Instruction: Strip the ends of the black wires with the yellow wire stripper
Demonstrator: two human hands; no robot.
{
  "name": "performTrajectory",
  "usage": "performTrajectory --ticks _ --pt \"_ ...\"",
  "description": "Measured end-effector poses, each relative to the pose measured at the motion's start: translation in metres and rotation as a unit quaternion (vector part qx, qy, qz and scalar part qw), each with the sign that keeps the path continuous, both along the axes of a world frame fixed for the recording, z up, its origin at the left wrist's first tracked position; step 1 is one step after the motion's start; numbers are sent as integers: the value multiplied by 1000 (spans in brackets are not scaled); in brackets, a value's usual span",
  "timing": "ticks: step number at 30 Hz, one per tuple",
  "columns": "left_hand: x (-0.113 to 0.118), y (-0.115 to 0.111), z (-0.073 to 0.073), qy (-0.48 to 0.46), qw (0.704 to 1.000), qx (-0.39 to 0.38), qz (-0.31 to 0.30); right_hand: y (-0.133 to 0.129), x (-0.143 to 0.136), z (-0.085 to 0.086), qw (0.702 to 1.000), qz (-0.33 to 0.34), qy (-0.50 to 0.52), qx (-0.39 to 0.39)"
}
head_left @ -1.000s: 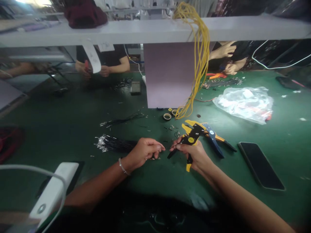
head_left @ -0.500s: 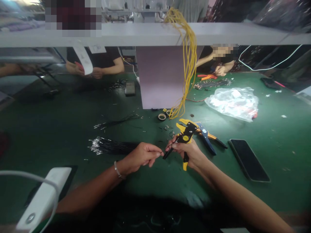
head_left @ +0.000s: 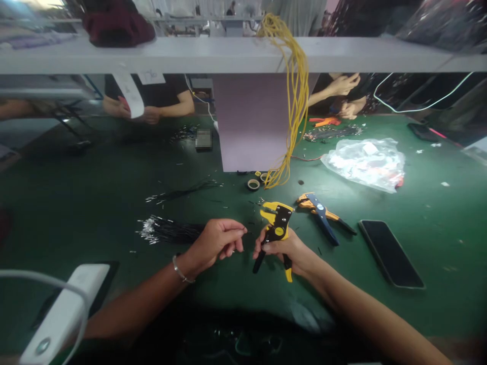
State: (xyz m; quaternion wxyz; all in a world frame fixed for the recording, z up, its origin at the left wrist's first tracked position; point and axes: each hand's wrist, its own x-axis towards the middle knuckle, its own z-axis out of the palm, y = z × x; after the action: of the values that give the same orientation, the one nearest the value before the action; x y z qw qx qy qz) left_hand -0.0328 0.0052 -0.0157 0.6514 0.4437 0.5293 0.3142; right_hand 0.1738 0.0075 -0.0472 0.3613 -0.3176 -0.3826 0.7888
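Note:
My right hand [head_left: 283, 246] is wrapped round a yellow and black wire stripper [head_left: 280, 223], its jaws pointing up and to the left. Left of it, my left hand [head_left: 224, 241] has thumb and index finger pinched together; something tiny and dark may be at the fingertips, too small to name. A bundle of black wires with bare silvery ends [head_left: 163, 229] lies beside and partly behind my left hand. Farther back is a thinner bunch of black wires [head_left: 182, 192]. A blue and orange stripper [head_left: 321, 215] rests on the table to the right of my right hand.
A phone [head_left: 391, 253] lies at the right. Tape rolls [head_left: 253, 184] sit below hanging yellow wires [head_left: 297, 96]. Behind are a plastic bag [head_left: 367, 162] and a shelf [head_left: 190, 58]. A white device [head_left: 68, 309] with a cable is front left. Two people's hands show across the table.
My hands have moved apart. The yellow stripper has shifted left and down, turning more upright and uncovering the blue and orange one. Across the table, a person's hand has risen at the right.

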Motion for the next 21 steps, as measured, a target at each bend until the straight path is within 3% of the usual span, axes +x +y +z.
performTrajectory --ticks 16,21 --pt "1 -4 3 -35 999 -17 -23 -5 -2 4 996 17 -59 63" --pt "3 -4 5 -33 999 -21 -23 -5 0 6 993 -5 -90 75"
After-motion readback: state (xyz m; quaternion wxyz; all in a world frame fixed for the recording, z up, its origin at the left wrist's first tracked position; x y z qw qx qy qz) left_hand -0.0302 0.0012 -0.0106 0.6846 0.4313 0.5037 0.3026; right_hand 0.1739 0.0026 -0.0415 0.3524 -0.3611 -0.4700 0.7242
